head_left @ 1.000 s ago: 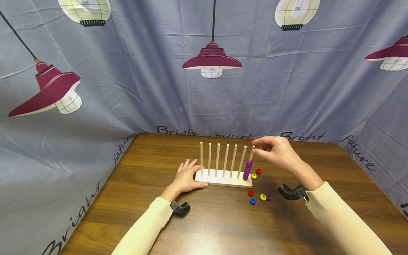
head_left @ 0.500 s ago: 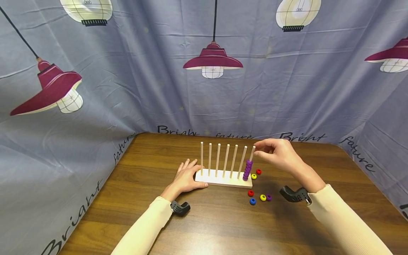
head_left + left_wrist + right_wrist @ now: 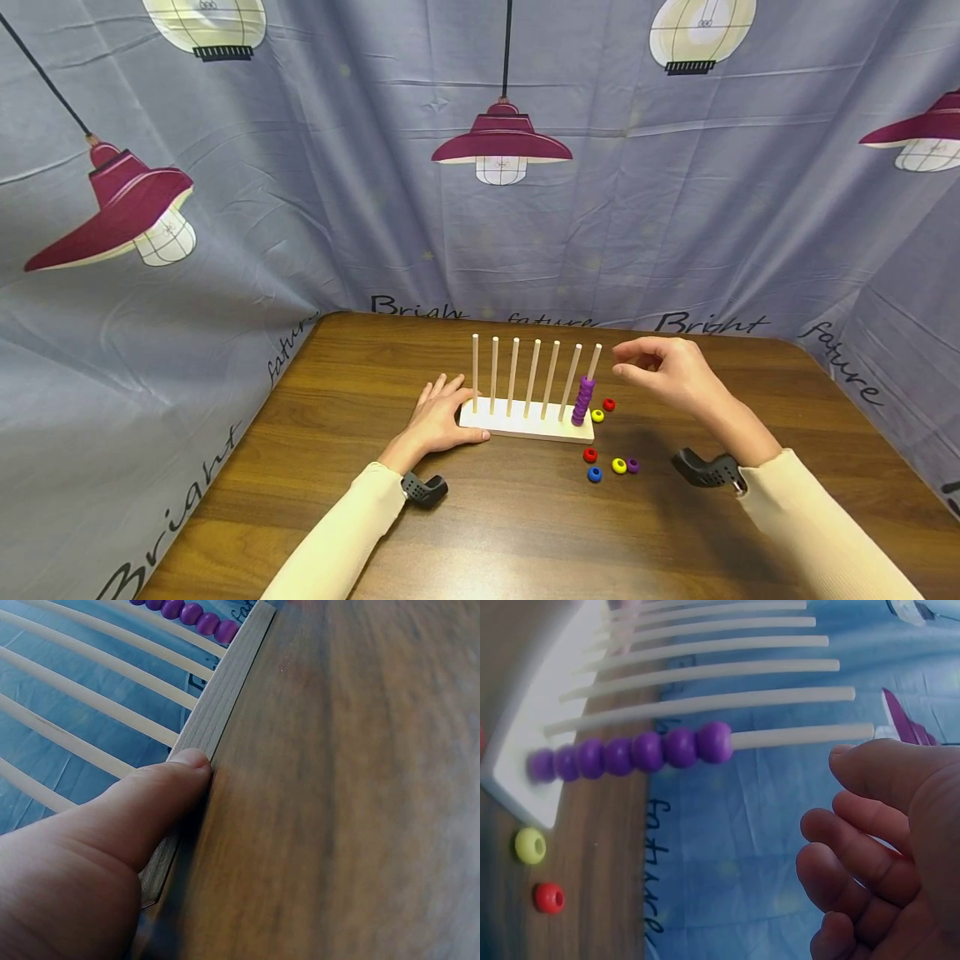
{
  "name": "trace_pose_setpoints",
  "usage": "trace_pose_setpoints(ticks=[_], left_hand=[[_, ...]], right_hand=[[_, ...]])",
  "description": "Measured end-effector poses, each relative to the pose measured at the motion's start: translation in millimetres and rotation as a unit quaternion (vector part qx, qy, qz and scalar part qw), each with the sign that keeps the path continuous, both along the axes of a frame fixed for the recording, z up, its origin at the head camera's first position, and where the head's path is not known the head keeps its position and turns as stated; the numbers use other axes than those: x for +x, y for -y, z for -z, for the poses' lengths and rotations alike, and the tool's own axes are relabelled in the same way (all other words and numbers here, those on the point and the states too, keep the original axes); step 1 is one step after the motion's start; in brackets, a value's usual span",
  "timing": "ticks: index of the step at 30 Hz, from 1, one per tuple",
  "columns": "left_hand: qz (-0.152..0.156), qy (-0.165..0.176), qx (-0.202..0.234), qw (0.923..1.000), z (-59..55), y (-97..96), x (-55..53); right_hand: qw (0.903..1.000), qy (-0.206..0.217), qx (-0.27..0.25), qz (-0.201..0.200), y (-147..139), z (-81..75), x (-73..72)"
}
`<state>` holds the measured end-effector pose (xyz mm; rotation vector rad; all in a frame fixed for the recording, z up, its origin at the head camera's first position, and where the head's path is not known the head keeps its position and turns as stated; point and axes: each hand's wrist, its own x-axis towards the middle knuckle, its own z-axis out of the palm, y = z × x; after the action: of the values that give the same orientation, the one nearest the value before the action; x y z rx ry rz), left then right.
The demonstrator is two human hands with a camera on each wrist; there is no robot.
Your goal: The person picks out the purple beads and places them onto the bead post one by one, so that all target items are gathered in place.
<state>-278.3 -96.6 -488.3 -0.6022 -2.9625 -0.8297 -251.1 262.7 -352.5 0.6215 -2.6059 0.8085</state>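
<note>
A pale wooden bead rack (image 3: 527,426) with several upright pegs stands on the table. Several purple beads (image 3: 582,402) are stacked on its rightmost peg, whose upper part is bare. My left hand (image 3: 435,419) grips the left end of the base. Its thumb (image 3: 161,796) lies against the front edge in the left wrist view, with the other fingers spread behind the rack. To the right of the bead-filled peg, my right hand (image 3: 663,371) is in the air, apart from the peg top. Its fingers (image 3: 851,847) are loosely bent and hold nothing in the right wrist view.
Loose beads lie right of the rack: a red one (image 3: 609,404) and a yellow one (image 3: 597,415) beside the base. Nearer are another red (image 3: 590,455), a blue (image 3: 595,474), a yellow (image 3: 618,466) and a purple bead (image 3: 633,465). A printed curtain (image 3: 420,217) surrounds the table.
My right hand has moved away from the top of the rightmost peg, to the right and slightly down. The left hand and the rack have stayed in place.
</note>
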Motion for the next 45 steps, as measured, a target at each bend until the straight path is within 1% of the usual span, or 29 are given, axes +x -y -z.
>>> trace_pose_setpoints(ticks=[16,23,29,34,41,45], left_hand=[[0.003,-0.001,-0.003,1.0000,0.3,-1.1,-0.2],[0.000,0.002,-0.005,1.0000,1.7,-0.9,-1.5],[-0.002,0.003,-0.004,1.0000,3.5,-0.5,-1.6],[-0.001,0.001,-0.003,1.0000,3.1,-0.1,-1.4],[-0.002,0.004,-0.004,1.0000,2.6,0.5,-1.2],[-0.001,0.004,-0.005,1.0000,2.3,0.4,-1.1]], right_hand=[[0.9988,0.042,-0.010,0.022,-22,29.8,15.2],[0.9980,0.053,-0.014,0.032,-30,51.3,20.7],[0.9961,0.077,-0.012,0.040,-35,70.1,27.6],[0.9947,0.090,-0.017,0.045,-39,81.4,33.1],[0.9935,0.103,-0.022,0.043,-44,96.9,36.7],[0.9917,0.119,-0.022,0.042,-45,104.4,39.5]])
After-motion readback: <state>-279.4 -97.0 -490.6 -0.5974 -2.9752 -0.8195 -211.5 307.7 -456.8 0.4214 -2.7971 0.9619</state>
